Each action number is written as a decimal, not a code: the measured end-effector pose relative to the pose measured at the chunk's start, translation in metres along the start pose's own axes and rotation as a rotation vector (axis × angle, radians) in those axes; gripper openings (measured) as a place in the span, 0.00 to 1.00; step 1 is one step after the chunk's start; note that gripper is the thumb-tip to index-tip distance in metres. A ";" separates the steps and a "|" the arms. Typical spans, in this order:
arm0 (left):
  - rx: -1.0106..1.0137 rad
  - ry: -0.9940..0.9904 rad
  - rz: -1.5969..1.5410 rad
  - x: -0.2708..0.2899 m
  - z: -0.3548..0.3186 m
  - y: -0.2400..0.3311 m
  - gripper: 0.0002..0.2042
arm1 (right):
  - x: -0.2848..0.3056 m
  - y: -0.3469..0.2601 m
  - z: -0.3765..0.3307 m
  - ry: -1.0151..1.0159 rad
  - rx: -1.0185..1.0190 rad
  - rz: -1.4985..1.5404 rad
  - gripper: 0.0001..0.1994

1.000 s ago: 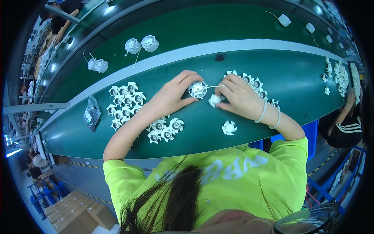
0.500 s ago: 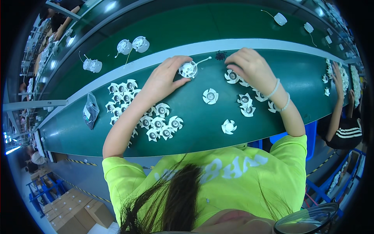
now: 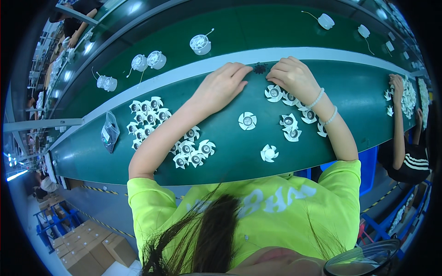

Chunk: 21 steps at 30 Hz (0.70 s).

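Observation:
My left hand [image 3: 221, 86] lies flat on the green worktable [image 3: 92, 156], its fingertips at the grey rail [image 3: 175, 76]. My right hand [image 3: 294, 77] rests close by with its fingers bent down. Between the two sets of fingertips sits a small black toothed disc [image 3: 260, 68], and neither hand grips it. White fan impellers lie loose under my right wrist [image 3: 274, 93] and in front of me [image 3: 247, 121]. A white round fan with a wire [image 3: 200, 44] sits on the conveyor belt [image 3: 258, 27] just past the rail.
Two clusters of white impellers [image 3: 147, 115] [image 3: 191, 152] lie by my left forearm, with a small plastic bag [image 3: 109, 131] further left. More wired fans [image 3: 147, 60] ride the belt. A co-worker's hand [image 3: 397, 83] works on impellers at the right.
A second ago both hands held a white fan with a wire. My left hand pushed it over the rail onto the belt, and both hands now rest by the black disc.

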<state>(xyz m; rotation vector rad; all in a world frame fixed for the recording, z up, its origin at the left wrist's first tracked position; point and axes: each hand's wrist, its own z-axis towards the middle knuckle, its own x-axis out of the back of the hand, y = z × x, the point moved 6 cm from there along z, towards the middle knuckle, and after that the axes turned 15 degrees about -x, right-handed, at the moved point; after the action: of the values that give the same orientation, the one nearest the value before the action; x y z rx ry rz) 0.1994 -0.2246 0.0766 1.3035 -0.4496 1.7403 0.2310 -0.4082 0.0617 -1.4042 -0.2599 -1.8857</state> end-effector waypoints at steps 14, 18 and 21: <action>-0.230 -0.094 0.351 -0.030 0.009 0.008 0.17 | 0.003 -0.016 -0.001 0.084 0.144 -0.154 0.07; -0.237 -0.110 0.284 -0.027 0.005 0.002 0.16 | 0.023 -0.011 -0.004 -0.084 -0.102 0.127 0.06; -0.293 -0.099 0.288 -0.027 0.003 -0.002 0.14 | 0.021 -0.017 -0.019 -0.052 -0.067 0.088 0.07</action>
<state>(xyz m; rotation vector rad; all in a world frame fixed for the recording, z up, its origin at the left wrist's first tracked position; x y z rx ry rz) 0.2045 -0.2374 0.0533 1.1583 -0.9516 1.7641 0.2036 -0.4169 0.0775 -1.4864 -0.1591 -1.8027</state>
